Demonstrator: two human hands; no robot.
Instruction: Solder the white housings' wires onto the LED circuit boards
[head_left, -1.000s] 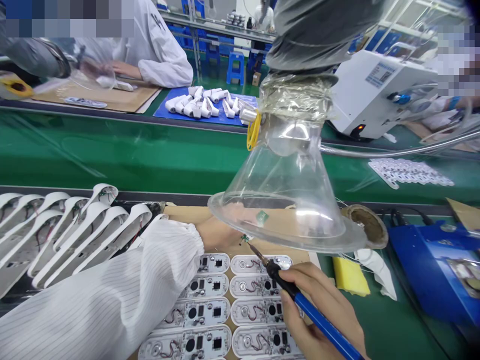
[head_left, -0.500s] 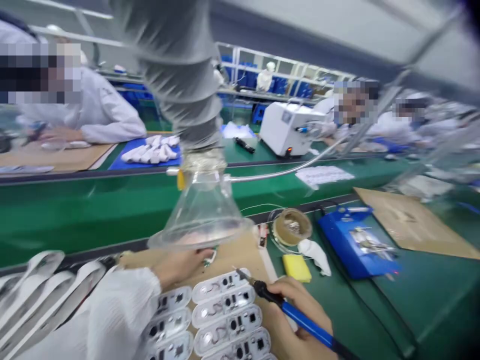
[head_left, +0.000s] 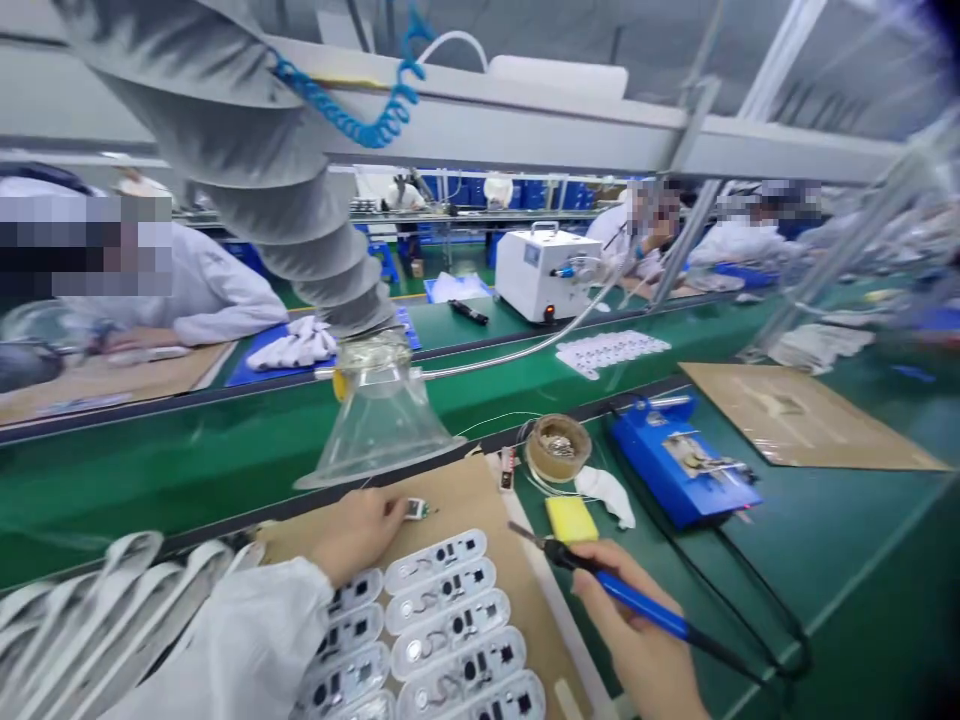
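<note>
My right hand point(head_left: 637, 640) grips a blue-handled soldering iron point(head_left: 615, 588), its tip raised near the yellow sponge point(head_left: 570, 518). My left hand point(head_left: 360, 530), in a white striped sleeve, pinches a small green circuit piece point(head_left: 417, 509) on the brown cardboard mat point(head_left: 465, 495). Rows of white oval parts with circuit boards point(head_left: 442, 630) lie on the mat between both hands. A clear fume funnel point(head_left: 379, 425) on a grey ribbed hose point(head_left: 262, 190) hangs just above my left hand.
A blue soldering station point(head_left: 679, 460) and a solder reel point(head_left: 557, 447) stand right of the mat. White curved shells point(head_left: 97, 610) lie at the left. Beyond the green conveyor point(head_left: 187, 440), people in white coats work; a white machine point(head_left: 536, 270) and another cardboard sheet point(head_left: 795, 425) sit farther right.
The view has swung up and to the right. My right hand drew the soldering iron away from under the funnel toward the sponge; my left hand stays on the small green piece.
</note>
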